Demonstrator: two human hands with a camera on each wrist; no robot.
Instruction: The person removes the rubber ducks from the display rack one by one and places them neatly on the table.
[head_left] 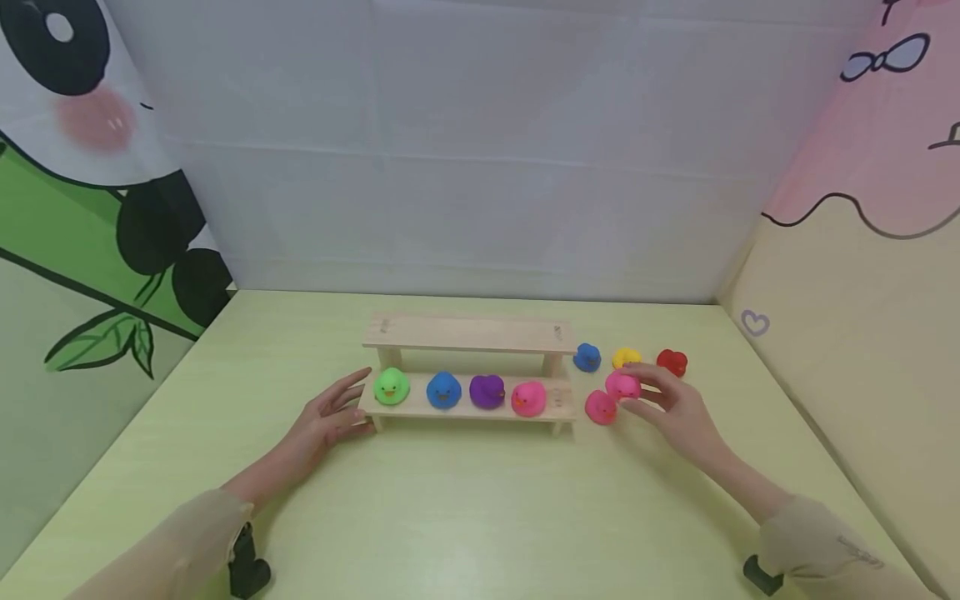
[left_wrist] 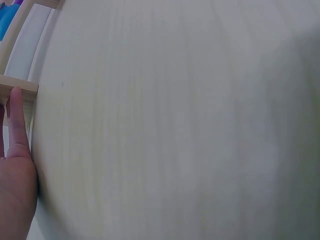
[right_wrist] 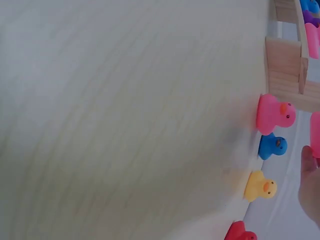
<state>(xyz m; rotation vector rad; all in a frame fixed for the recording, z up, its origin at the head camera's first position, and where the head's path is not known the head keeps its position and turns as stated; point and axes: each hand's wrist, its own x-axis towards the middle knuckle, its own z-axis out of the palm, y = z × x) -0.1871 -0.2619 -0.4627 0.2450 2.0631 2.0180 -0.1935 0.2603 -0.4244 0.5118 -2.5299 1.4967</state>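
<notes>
A two-step wooden rack (head_left: 472, 333) stands on the table. Along its lower step sit a green rubber duck (head_left: 392, 387), a blue one (head_left: 444, 390), a purple one (head_left: 487, 392) and a pink one (head_left: 528, 399). My left hand (head_left: 330, 421) rests at the rack's left end, its fingers extended; in the left wrist view a fingertip touches the wooden end piece (left_wrist: 17, 84). Between thumb and fingers, my right hand (head_left: 678, 412) pinches a pink rubber duck (head_left: 622, 385), raised off the table. Just below it in the head view is another pink duck (head_left: 601, 407), standing on the table.
Right of the rack, behind my right hand, are a blue duck (head_left: 587, 357), a yellow duck (head_left: 627, 357) and a red duck (head_left: 672, 362). A white cloth wall (head_left: 465, 167) closes off the back, with printed panels at both sides.
</notes>
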